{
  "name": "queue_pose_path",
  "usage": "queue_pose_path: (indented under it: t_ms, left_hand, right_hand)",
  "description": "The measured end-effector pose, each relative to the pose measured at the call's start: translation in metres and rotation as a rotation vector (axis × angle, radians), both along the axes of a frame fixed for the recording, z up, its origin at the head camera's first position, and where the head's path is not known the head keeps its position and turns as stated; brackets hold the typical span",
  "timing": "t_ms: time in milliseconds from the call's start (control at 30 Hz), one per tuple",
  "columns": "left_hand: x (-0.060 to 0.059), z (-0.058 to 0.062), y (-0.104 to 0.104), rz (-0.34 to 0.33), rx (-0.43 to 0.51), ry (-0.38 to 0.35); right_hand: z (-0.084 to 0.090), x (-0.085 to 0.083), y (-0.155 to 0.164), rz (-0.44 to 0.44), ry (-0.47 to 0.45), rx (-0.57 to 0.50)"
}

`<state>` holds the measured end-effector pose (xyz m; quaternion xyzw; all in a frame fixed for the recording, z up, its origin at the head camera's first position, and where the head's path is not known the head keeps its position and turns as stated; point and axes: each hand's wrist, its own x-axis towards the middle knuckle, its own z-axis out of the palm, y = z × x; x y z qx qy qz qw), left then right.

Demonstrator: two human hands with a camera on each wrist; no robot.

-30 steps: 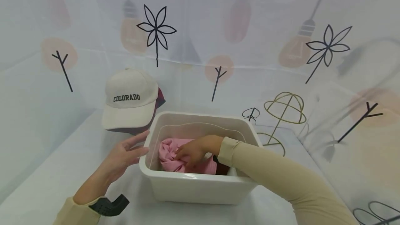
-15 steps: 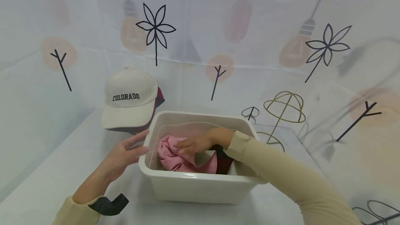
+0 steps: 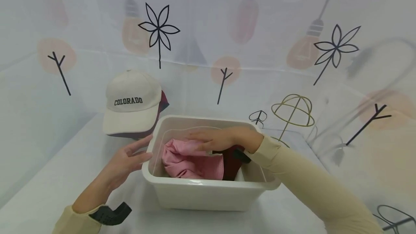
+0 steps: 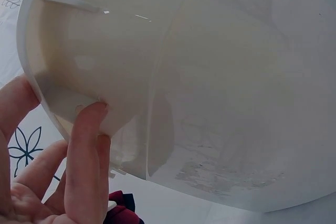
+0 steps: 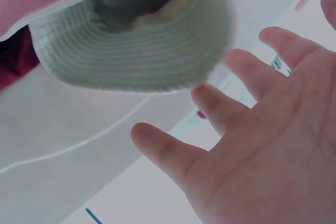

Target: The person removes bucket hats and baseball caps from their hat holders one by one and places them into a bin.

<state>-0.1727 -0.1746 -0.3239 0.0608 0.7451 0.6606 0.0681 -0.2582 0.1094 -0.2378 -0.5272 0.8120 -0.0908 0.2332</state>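
A pink bucket hat point(image 3: 182, 160) lies in the left part of a white plastic bin point(image 3: 211, 195); its pale, stitched inner brim point(image 5: 131, 61) shows in the right wrist view. My right hand point(image 3: 224, 137) reaches into the bin over the hat's far side. Its fingers are extended and spread, close by the brim; contact is unclear. Beside the pink hat lies a dark red cloth item point(image 3: 231, 165), partly hidden. My left hand point(image 3: 121, 161) touches the bin's left rim with extended fingers, one fingertip below the lip on the outer wall point(image 4: 220, 87).
A cream cap point(image 3: 133, 100) lettered COLORADO stands behind my left hand, with a dark red cap point(image 3: 164, 100) partly behind it. White cloth point(image 3: 74, 161) covers the table. Behind rises a patterned curtain point(image 3: 195, 28).
My right hand has let go of the pink hat's crumpled fabric, rising and shifting right and back. The hat's near edge has spread out. My left hand stays at the bin's rim.
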Motion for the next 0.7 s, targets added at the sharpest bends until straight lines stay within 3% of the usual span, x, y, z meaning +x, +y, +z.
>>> queue_pose_path:
  t_ms: [367,533,700]
  left_hand:
    - [0.001,-0.002,-0.002,-0.008,0.006,0.018]
    - [0.000,-0.001,-0.002,-0.003,-0.006,0.009]
    - [0.000,-0.001,-0.002,-0.005,-0.007,0.007]
  right_hand:
    - [0.020,0.023,0.026,-0.100,0.079,-0.066]
    - [0.024,0.035,0.038,-0.121,0.080,-0.149]
    - [0.027,0.045,0.052,-0.197,0.069,-0.192]
